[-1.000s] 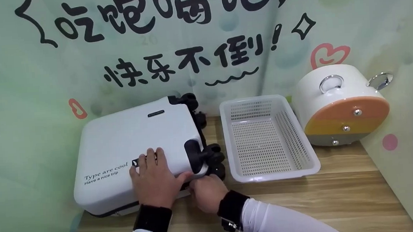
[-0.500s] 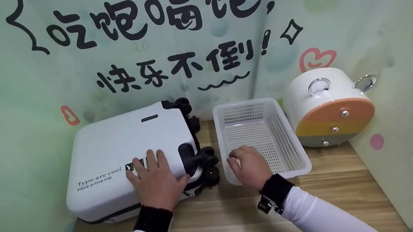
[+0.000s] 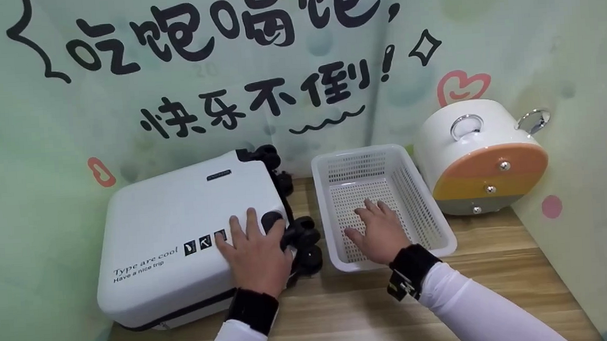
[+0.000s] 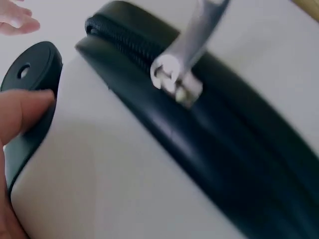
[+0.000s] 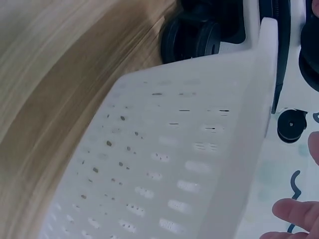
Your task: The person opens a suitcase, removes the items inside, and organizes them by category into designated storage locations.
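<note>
A white suitcase [image 3: 180, 220] with black corner guards and wheels lies flat on the table. My left hand [image 3: 259, 257] rests on its near right corner, fingers spread, beside the black wheels [image 3: 305, 244]. In the left wrist view, a finger touches the black corner guard [image 4: 37, 74], and a metal zipper pull [image 4: 192, 40] hangs over the black zipper band [image 4: 224, 134]. Over the near left part of a white perforated basket [image 3: 435, 210] is my right hand [image 3: 384, 234], its fingers extended and apart, with nothing in them.
To the basket's right stands a white rounded container [image 3: 469, 123] with ring handles and an orange, yellow and grey front with knobs. A printed cloth backdrop [image 3: 213, 70] rises behind the wooden table [image 3: 339, 321].
My right hand has left the suitcase's near side, moved right over the basket and spread its curled fingers. My left hand has shifted right along the suitcase toward the wheels. The head view turned slightly.
</note>
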`<state>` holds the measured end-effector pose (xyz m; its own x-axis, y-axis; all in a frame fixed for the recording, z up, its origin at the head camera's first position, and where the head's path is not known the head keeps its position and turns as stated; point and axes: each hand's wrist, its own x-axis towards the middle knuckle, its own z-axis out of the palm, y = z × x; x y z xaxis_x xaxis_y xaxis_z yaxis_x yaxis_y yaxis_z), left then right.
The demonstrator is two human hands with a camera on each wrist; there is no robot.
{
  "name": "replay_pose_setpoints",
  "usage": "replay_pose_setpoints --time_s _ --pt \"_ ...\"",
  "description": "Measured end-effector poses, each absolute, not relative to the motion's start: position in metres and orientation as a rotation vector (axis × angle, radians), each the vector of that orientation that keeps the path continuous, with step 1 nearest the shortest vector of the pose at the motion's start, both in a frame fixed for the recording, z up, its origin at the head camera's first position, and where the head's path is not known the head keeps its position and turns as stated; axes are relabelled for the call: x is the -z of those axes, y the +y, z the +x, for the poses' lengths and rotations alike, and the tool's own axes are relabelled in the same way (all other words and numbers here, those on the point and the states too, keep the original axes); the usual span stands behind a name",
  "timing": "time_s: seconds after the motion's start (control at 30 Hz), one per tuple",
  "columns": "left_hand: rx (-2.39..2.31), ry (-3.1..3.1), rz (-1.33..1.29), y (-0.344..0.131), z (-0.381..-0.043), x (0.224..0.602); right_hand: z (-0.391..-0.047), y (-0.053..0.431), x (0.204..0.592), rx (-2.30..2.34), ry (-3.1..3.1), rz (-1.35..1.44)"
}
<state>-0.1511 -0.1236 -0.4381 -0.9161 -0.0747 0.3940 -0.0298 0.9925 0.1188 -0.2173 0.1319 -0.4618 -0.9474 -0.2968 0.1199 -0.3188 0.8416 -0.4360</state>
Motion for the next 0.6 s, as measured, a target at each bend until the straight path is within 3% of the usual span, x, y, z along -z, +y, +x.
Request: replay_pose_setpoints --time_s 0.6 --pt "0.247 -2.731 -0.041 -0.133 -0.143 0.439 -0.215 0.134 0.465 -0.766 -2.985 0.468"
